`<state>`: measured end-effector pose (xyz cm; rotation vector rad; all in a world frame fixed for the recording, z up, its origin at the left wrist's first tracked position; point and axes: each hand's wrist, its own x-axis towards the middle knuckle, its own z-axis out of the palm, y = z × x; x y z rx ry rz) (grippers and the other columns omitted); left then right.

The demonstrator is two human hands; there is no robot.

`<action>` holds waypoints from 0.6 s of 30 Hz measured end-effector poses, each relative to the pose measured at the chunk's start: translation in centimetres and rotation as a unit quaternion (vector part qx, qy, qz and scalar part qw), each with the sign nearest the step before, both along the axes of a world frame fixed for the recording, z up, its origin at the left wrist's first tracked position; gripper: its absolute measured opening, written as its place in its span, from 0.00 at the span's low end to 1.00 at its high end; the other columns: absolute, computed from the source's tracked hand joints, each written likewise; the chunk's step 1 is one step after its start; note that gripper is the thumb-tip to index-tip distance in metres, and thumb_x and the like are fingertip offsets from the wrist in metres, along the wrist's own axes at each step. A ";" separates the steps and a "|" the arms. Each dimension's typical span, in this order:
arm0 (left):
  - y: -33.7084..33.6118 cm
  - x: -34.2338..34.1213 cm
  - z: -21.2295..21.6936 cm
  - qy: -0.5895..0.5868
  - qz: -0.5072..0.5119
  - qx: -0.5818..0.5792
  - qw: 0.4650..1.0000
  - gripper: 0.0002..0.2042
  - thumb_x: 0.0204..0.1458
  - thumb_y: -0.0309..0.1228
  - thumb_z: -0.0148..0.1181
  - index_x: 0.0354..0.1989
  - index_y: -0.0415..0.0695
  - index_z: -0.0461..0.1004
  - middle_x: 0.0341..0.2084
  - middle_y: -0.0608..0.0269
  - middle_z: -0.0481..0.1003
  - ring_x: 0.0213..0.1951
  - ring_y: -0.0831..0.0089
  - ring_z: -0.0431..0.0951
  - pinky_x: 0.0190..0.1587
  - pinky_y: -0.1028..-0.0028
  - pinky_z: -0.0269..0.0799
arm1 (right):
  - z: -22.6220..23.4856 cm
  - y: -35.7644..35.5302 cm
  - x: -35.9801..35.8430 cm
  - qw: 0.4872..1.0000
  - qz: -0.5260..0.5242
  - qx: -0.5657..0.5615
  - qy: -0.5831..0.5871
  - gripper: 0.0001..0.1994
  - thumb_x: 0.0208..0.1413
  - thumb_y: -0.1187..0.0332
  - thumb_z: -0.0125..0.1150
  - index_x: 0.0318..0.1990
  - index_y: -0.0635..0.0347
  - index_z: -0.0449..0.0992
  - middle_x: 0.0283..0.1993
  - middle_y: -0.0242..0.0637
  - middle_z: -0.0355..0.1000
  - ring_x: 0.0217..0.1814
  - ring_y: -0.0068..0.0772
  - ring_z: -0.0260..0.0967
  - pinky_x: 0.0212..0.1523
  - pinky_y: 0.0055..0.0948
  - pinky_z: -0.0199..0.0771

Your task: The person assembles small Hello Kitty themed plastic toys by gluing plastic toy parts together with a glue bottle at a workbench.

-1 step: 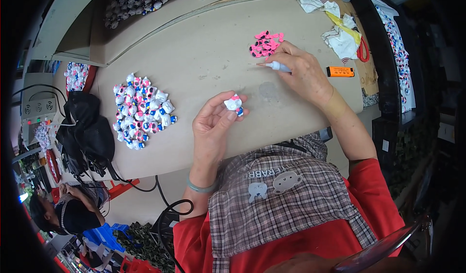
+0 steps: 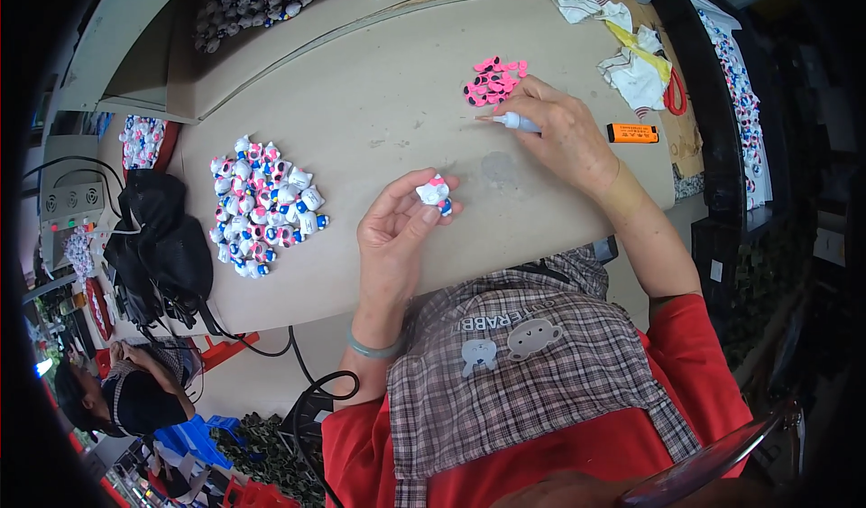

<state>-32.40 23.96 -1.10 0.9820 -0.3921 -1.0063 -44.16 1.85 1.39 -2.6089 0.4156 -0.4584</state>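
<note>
Between the thumb and fingers of my left hand (image 2: 397,219) is a small cat figurine (image 2: 435,192), white with pink and blue parts. My right hand (image 2: 568,138) is closed around a small pale glue bottle (image 2: 519,123), whose thin nozzle points left over the table. Right beside its fingertips lies a pile of small pink pieces (image 2: 492,82), some with black spots; whether the fingers touch them I cannot tell. A large group of similar cat figurines (image 2: 262,206) lies on the table to the left.
An orange box (image 2: 633,133) and crumpled white cloths (image 2: 636,79) with red-handled scissors (image 2: 675,93) lie at the right. A shelf (image 2: 361,23) borders the far side, holding grey figurines (image 2: 262,3). A black bag (image 2: 162,237) with cables hangs by the left edge. Another person (image 2: 135,386) sits beyond.
</note>
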 end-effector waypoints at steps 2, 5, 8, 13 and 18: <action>0.1 0.0 0.0 -0.003 0.001 0.003 1.000 0.17 0.56 0.20 0.56 0.55 0.36 0.68 0.47 0.46 0.75 0.43 0.67 0.79 0.45 0.73 0.74 | -0.3 -0.1 0.3 1.000 -0.001 -0.008 -0.008 0.12 0.44 0.78 0.62 0.39 0.59 0.77 0.38 0.39 0.70 0.39 0.44 0.72 0.40 0.38 0.73; 0.3 -0.2 0.1 -0.006 0.016 0.004 1.000 0.17 0.56 0.20 0.55 0.55 0.35 0.68 0.47 0.46 0.75 0.43 0.67 0.79 0.46 0.73 0.74 | -0.3 -0.2 0.4 1.000 0.016 0.007 -0.020 0.10 0.46 0.78 0.62 0.38 0.60 0.77 0.37 0.39 0.71 0.39 0.43 0.73 0.41 0.34 0.73; 0.4 -0.1 0.4 -0.004 0.030 0.008 1.000 0.17 0.56 0.20 0.55 0.54 0.35 0.68 0.47 0.47 0.75 0.43 0.67 0.78 0.46 0.73 0.74 | 0.6 0.2 0.2 0.996 0.022 0.081 -0.025 0.08 0.47 0.78 0.62 0.37 0.63 0.76 0.38 0.39 0.72 0.40 0.39 0.73 0.42 0.31 0.72; 0.0 0.0 0.0 0.007 -0.009 -0.021 1.000 0.16 0.57 0.21 0.55 0.55 0.36 0.68 0.46 0.50 0.76 0.43 0.68 0.78 0.46 0.74 0.73 | 0.7 1.3 -0.8 0.972 -0.026 0.231 -0.039 0.04 0.53 0.77 0.60 0.35 0.68 0.74 0.41 0.37 0.75 0.35 0.25 0.72 0.40 0.25 0.73; 0.3 -0.1 -0.1 0.007 -0.010 -0.019 1.000 0.17 0.57 0.22 0.55 0.55 0.37 0.68 0.46 0.51 0.76 0.43 0.69 0.78 0.45 0.75 0.72 | 0.9 2.1 -1.0 0.903 -0.068 0.423 -0.005 0.04 0.55 0.76 0.60 0.37 0.66 0.74 0.34 0.35 0.76 0.28 0.18 0.71 0.31 0.18 0.72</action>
